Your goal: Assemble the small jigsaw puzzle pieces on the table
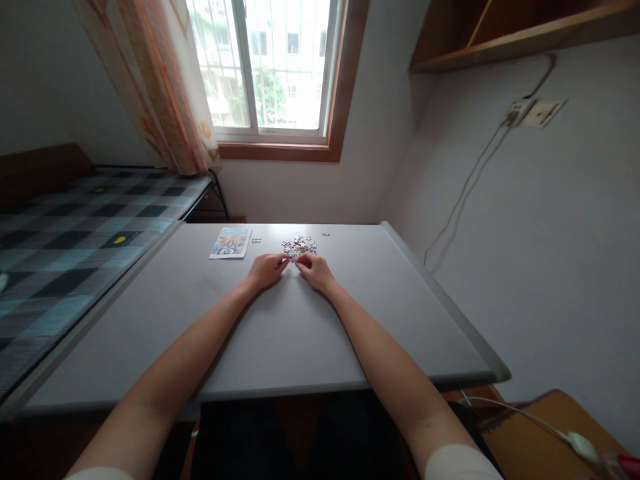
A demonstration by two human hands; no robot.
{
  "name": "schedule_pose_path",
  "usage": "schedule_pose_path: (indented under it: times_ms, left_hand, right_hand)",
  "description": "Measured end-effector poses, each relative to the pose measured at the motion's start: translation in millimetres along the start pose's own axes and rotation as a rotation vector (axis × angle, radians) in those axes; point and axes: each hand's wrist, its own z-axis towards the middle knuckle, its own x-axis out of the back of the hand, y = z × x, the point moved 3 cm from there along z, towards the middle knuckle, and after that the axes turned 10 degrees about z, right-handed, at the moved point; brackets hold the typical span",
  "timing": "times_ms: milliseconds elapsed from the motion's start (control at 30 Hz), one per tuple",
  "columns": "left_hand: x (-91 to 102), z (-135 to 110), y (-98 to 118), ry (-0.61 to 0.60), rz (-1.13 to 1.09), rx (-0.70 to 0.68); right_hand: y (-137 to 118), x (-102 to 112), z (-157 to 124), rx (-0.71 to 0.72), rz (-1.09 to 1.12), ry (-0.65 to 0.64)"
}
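A loose heap of small, many-coloured jigsaw puzzle pieces [299, 245] lies on the white table [300, 333], toward its far side. At the near left edge of the heap is my left hand [269, 268], its thumb and fingers pinched together. My right hand [313, 269] is close beside it, also in a pinch at the heap's near edge. Whatever sits between the fingertips is too small to make out. Left of the heap lies a colourful picture sheet [231, 243], with a few separate pieces [257, 241] by it. Another small group of pieces [326, 235] rests to the right.
A bed with a checked cover [125, 200] stands along the table's left side. Behind are a window [280, 67] and a patterned curtain [165, 80]. On the right wall, a cable [457, 200] hangs from a socket [520, 112]. A brown stool or chair [550, 427] is at lower right.
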Motion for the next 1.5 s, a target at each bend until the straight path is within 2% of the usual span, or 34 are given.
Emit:
schedule_pose_path:
  times_ms: [667, 1267, 1500]
  left_hand:
    - [-1.8, 0.8, -1.4, -0.002, 0.005, -0.042]
    - [-5.1, 1.2, -2.7, 0.010, -0.017, -0.019]
    - [-2.9, 1.0, -1.5, 0.008, -0.015, -0.029]
  right_hand:
    - [-0.6, 1.0, -0.3, -0.011, 0.013, 0.001]
    - [1.1, -0.2, 0.3, -0.031, 0.031, -0.022]
    - [6.4, -2.1, 0.1, 0.015, 0.013, -0.038]
